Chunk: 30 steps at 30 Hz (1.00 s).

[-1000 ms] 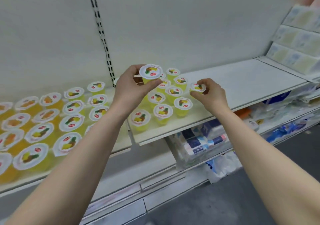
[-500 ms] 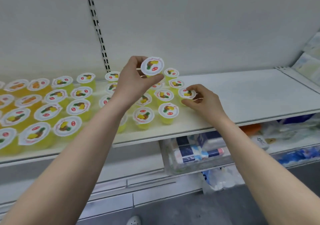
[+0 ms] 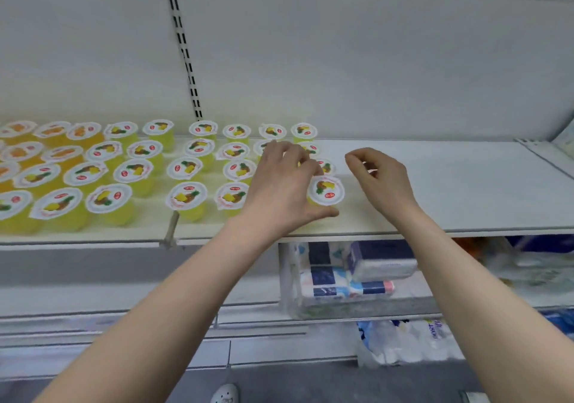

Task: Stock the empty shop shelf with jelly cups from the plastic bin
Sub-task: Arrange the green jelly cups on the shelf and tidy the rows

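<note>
Many yellow jelly cups (image 3: 186, 196) with white fruit-printed lids stand in rows on the left and middle of the white shelf (image 3: 450, 191). My left hand (image 3: 284, 188) grips one jelly cup (image 3: 326, 191) at the right end of the front row, fingers behind it and thumb in front, low on the shelf board. My right hand (image 3: 380, 182) hovers just to the right of that cup with its fingers loosely curled and nothing in it. The plastic bin is out of view.
The shelf's right half is bare white board. A slotted upright (image 3: 183, 45) runs up the back panel. Below, a lower shelf carries wrapped tissue packs (image 3: 357, 275) and plastic-wrapped goods (image 3: 407, 343). A shoe tip (image 3: 225, 393) shows on the grey floor.
My left hand has brought its cup down from above the rows to the front row's right end. My right hand has let go of its cup and drawn back to the right.
</note>
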Motion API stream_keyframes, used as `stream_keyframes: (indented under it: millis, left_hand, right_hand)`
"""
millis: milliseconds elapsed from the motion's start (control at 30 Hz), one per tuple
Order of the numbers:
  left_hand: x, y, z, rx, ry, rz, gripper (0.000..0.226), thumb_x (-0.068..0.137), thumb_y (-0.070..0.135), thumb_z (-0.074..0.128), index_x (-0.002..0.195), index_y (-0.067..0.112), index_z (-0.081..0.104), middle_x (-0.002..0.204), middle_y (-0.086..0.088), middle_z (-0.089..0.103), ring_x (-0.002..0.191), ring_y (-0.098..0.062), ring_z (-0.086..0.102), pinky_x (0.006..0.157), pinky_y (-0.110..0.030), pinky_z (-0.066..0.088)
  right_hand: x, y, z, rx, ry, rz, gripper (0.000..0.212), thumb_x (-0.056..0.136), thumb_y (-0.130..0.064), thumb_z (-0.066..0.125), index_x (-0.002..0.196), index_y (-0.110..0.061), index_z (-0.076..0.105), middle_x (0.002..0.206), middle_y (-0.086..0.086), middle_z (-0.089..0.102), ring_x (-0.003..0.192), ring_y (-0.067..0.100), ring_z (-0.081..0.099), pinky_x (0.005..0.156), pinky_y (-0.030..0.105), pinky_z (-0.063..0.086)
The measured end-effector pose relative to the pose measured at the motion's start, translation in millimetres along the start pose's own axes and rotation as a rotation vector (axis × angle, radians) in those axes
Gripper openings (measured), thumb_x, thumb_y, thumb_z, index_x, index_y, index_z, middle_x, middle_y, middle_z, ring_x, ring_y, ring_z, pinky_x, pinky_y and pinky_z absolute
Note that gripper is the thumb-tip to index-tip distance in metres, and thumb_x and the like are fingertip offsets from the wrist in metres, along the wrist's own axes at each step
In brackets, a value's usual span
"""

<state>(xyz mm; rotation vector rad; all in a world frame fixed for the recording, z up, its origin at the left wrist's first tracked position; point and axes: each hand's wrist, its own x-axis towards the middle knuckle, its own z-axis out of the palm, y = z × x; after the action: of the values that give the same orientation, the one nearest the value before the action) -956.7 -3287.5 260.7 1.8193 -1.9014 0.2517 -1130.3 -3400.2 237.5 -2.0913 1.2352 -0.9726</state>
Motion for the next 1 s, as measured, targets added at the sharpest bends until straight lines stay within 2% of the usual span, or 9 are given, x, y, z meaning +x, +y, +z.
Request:
stream_keyframes:
  millis: [100, 200, 400, 567, 667, 733, 833, 900, 1000]
  left_hand:
    - [-6, 3, 13, 0.106, -0.008, -0.034, 0.069, 0.056, 0.074, 0.07, 0.099, 0.02, 0.072, 0.102, -0.002, 0.058, 0.111, -0.031, 0.045, 0.108, -0.048, 0.032]
    - [-9, 5, 18, 0.13, 0.029, -0.092, 0.069, 0.055, 0.075, 0.07, 0.098, 0.021, 0.073, 0.101, -0.003, 0.059, 0.112, -0.031, 0.046, 0.115, -0.047, 0.02]
    - [-9, 8, 19, 0.191, 0.031, -0.111, 0.074, 0.057, 0.078, 0.065, 0.099, 0.017, 0.074, 0.103, -0.003, 0.059, 0.115, -0.032, 0.045, 0.116, -0.044, 0.01]
    - [-12, 8, 20, 0.189, 0.057, -0.098, 0.076, 0.057, 0.079, 0.063, 0.099, 0.017, 0.074, 0.105, -0.002, 0.058, 0.117, -0.032, 0.044, 0.117, -0.044, 0.013]
    - [-13, 8, 15, 0.168, 0.068, -0.068, 0.083, 0.059, 0.084, 0.051, 0.106, 0.018, 0.072, 0.11, -0.001, 0.058, 0.121, -0.032, 0.043, 0.116, -0.045, 0.013]
    - [-9, 4, 6, 0.123, 0.083, -0.071, 0.083, 0.065, 0.084, 0.045, 0.11, 0.02, 0.071, 0.113, 0.0, 0.06, 0.123, -0.031, 0.043, 0.115, -0.046, 0.021]
    - [6, -19, -13, 0.06, 0.076, -0.126, 0.07, 0.082, 0.075, 0.035, 0.114, 0.023, 0.07, 0.114, 0.001, 0.064, 0.122, -0.026, 0.043, 0.11, -0.042, 0.029]
    - [25, -43, -25, 0.065, 0.047, -0.161, 0.056, 0.091, 0.063, 0.04, 0.118, 0.024, 0.068, 0.117, -0.002, 0.065, 0.122, -0.026, 0.043, 0.109, -0.039, 0.029]
    - [56, -76, -28, 0.137, -0.039, -0.206, 0.042, 0.096, 0.05, 0.048, 0.126, 0.024, 0.063, 0.119, -0.005, 0.065, 0.121, -0.028, 0.046, 0.104, -0.034, 0.029]
  right_hand:
    - [3, 3, 0, 0.007, -0.009, -0.023, 0.018, 0.098, -0.037, 0.054, 0.098, -0.027, 0.068, 0.098, -0.017, 0.068, 0.087, -0.002, 0.058, 0.072, 0.016, 0.043]
    - [7, 4, 1, 0.008, -0.01, -0.038, 0.019, 0.098, -0.037, 0.054, 0.095, -0.026, 0.069, 0.096, -0.017, 0.068, 0.086, 0.0, 0.059, 0.073, 0.019, 0.045]
    - [15, 2, 3, 0.021, 0.003, -0.064, 0.02, 0.097, -0.037, 0.053, 0.091, -0.025, 0.068, 0.093, -0.017, 0.068, 0.087, 0.002, 0.06, 0.075, 0.023, 0.045]
    - [23, -5, 2, 0.034, -0.006, -0.108, 0.018, 0.099, -0.036, 0.052, 0.095, -0.026, 0.067, 0.094, -0.017, 0.067, 0.088, 0.0, 0.059, 0.073, 0.017, 0.043]
    - [32, -12, 3, 0.048, -0.01, -0.134, 0.015, 0.098, -0.033, 0.054, 0.094, -0.026, 0.067, 0.092, -0.019, 0.067, 0.085, -0.002, 0.058, 0.071, 0.015, 0.042]
    - [42, -18, 5, 0.023, -0.021, -0.147, 0.013, 0.097, -0.032, 0.056, 0.098, -0.026, 0.068, 0.093, -0.019, 0.067, 0.083, -0.003, 0.059, 0.073, 0.016, 0.044]
    - [61, -29, 12, -0.058, -0.076, -0.136, 0.021, 0.093, -0.033, 0.06, 0.108, -0.022, 0.069, 0.1, -0.01, 0.07, 0.088, 0.005, 0.062, 0.082, 0.025, 0.047]
    - [73, -36, 19, -0.141, -0.127, -0.111, 0.027, 0.092, -0.036, 0.062, 0.114, -0.022, 0.068, 0.102, -0.005, 0.069, 0.095, 0.013, 0.062, 0.086, 0.03, 0.046]
    - [89, -45, 30, -0.277, -0.184, -0.097, 0.035, 0.091, -0.04, 0.063, 0.12, -0.021, 0.065, 0.112, 0.0, 0.067, 0.103, 0.019, 0.061, 0.084, 0.028, 0.043]
